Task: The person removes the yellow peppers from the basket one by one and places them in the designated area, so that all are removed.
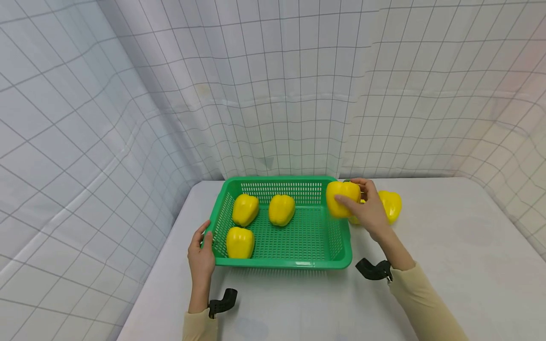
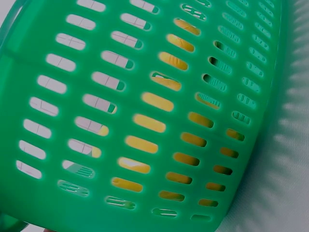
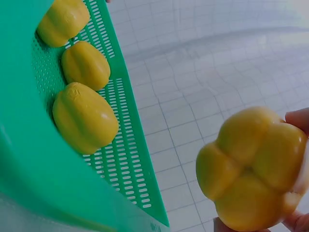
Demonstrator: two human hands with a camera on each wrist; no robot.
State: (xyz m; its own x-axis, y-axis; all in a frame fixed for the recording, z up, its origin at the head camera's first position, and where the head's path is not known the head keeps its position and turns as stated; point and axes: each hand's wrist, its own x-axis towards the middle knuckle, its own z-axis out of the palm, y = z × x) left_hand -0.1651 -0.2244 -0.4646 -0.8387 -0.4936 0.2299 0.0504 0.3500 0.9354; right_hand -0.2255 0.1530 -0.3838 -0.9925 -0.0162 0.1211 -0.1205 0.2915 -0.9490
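Right now my right hand (image 1: 370, 209) holds a yellow pepper (image 1: 342, 198) above the far right corner of the green basket (image 1: 317, 264), its grip curled round the fruit with the thumb on the near face and the fingers over the top and back. The pepper is clear of the basket floor, level with the rim or a little above it. In the right wrist view its lobed bottom end (image 3: 251, 166) faces the camera, so its long axis runs from my palm out toward the basket; I cannot tell where the stem end is, since my hand covers it.

My left hand (image 1: 201, 253) grips the basket's near left corner, thumb hooked over the rim and fingers underneath, pinching the wall. The left wrist view shows only that slotted green wall (image 2: 58, 145) close up, with yellow showing through the slots.

Three more peppers lie on the basket floor: one at the near left (image 1: 240, 242), just beside my left thumb, one at the far left (image 1: 245, 209), and one in the far middle (image 1: 281, 209). All three lie apart from each other. Another pepper (image 1: 391, 205) rests on the white counter (image 1: 448, 265) just behind my right hand, outside the basket, and a sliver of one more yellow shape shows below my palm. A gridded white curtain (image 1: 273, 85) hangs round the counter.
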